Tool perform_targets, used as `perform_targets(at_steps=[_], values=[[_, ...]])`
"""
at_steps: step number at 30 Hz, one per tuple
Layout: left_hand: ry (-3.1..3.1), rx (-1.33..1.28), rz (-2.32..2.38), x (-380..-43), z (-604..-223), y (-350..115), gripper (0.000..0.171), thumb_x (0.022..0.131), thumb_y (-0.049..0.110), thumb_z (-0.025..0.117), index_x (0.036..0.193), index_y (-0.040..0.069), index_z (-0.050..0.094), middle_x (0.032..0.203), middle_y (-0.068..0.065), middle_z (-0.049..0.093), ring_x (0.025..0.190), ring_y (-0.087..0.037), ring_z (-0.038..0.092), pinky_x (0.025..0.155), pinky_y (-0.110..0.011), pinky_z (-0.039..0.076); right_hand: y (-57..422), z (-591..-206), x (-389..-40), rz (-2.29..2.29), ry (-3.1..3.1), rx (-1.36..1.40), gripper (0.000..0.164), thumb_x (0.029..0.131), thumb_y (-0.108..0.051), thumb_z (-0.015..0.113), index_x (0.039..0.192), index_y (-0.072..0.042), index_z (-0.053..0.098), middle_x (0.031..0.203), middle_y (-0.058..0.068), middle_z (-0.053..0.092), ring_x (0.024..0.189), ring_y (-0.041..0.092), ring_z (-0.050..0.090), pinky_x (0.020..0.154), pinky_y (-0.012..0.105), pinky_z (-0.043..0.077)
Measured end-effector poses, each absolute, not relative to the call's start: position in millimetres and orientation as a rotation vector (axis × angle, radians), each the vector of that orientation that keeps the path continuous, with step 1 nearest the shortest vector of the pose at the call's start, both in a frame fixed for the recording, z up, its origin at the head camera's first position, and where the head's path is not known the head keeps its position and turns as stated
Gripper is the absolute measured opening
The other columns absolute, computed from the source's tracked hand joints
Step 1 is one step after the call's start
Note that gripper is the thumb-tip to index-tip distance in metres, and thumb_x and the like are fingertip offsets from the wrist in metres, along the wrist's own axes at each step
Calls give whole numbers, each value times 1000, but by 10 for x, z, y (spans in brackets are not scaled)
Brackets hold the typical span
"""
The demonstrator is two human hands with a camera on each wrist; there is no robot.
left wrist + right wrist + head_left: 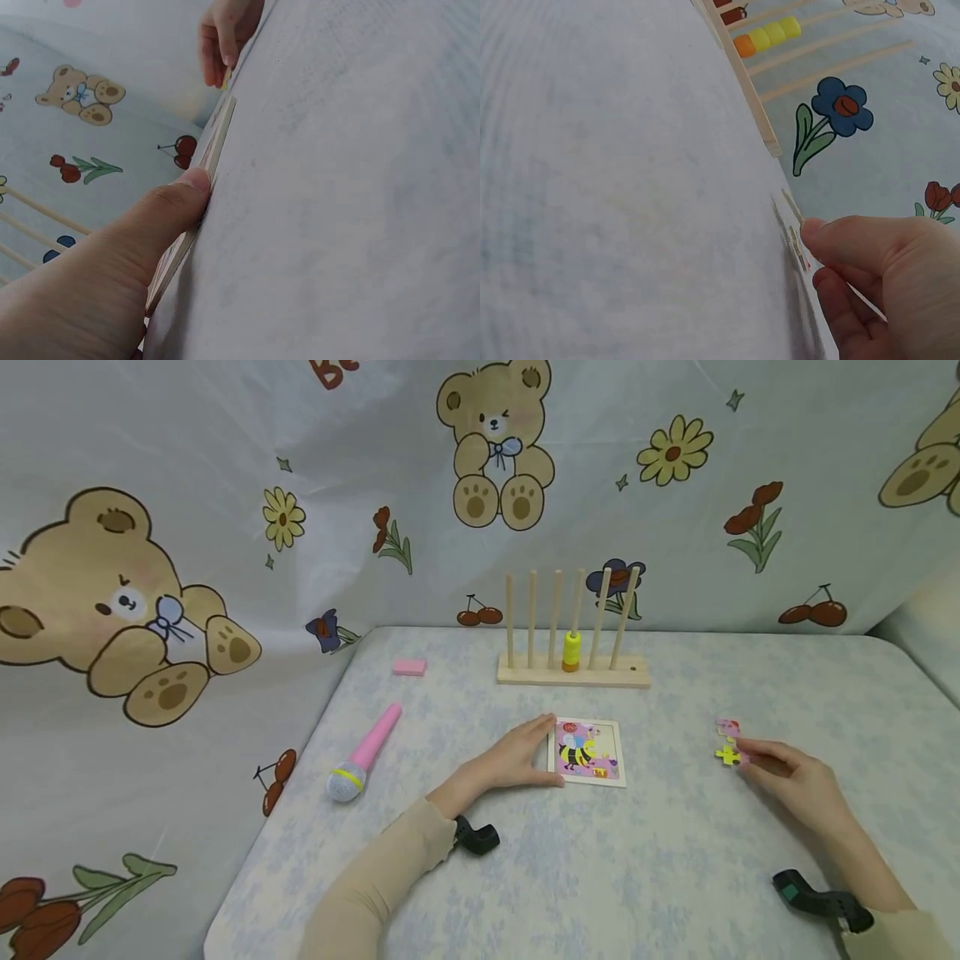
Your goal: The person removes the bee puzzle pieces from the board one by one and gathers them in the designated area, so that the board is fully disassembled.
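A square jigsaw puzzle point(586, 752) with a pale frame and a bee picture lies on the table, a gap at its upper right. My left hand point(512, 756) holds its left side, fingers at the upper corner and thumb at the lower edge; in the left wrist view the thumb presses the frame's edge point(217, 150). To the right, my right hand point(798, 785) pinches a yellow puzzle piece point(727, 757) between thumb and fingers. Just beyond it lies a pink puzzle piece point(726, 727). The right wrist view shows the pieces only edge-on.
Behind the puzzle stands a wooden peg rack point(573, 672) with yellow and orange beads point(572, 652) on one peg. A pink toy microphone point(365, 752) and a pink block point(409, 667) lie on the left. A bear-print cloth point(337, 427) hangs behind the table.
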State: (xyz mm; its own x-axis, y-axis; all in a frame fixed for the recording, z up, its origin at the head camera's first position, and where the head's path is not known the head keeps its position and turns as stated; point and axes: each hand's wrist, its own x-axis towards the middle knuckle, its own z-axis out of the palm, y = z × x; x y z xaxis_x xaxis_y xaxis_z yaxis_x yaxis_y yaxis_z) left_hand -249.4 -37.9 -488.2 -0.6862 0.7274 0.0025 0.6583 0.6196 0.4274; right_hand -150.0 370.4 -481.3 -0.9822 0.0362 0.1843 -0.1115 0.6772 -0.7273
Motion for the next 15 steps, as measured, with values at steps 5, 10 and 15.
perform_targets(at_steps=[5, 10, 15], values=[[2669, 1160, 614, -2508, -4876, -378, 104, 78, 60, 66, 151, 4, 17, 155, -10, 17, 141, -18, 12, 112, -32, 15, 3707, -4838, -1523, 1067, -2724, 41, 43, 88, -30, 68, 124, -6, 62, 109, -25, 52, 93, -25, 38, 71, -1, 31], [2659, 1154, 617, -2507, -4885, -383, 104, 78, 60, 66, 151, 4, 16, 156, -9, 16, 142, -17, 12, 112, -32, 15, 3710, -4878, -1535, 982, -2758, 33, 43, 90, -33, 66, 124, -7, 62, 116, 7, 60, 93, -26, 32, 69, 1, 30], [2656, 1151, 626, -2504, -4889, -381, 104, 79, 60, 66, 151, 5, 16, 156, -9, 16, 142, -17, 12, 113, -33, 16, 3709, -4868, -1527, 960, -2753, 59, 42, 90, -32, 65, 124, -7, 62, 117, 10, 59, 94, -27, 30, 70, 0, 28]])
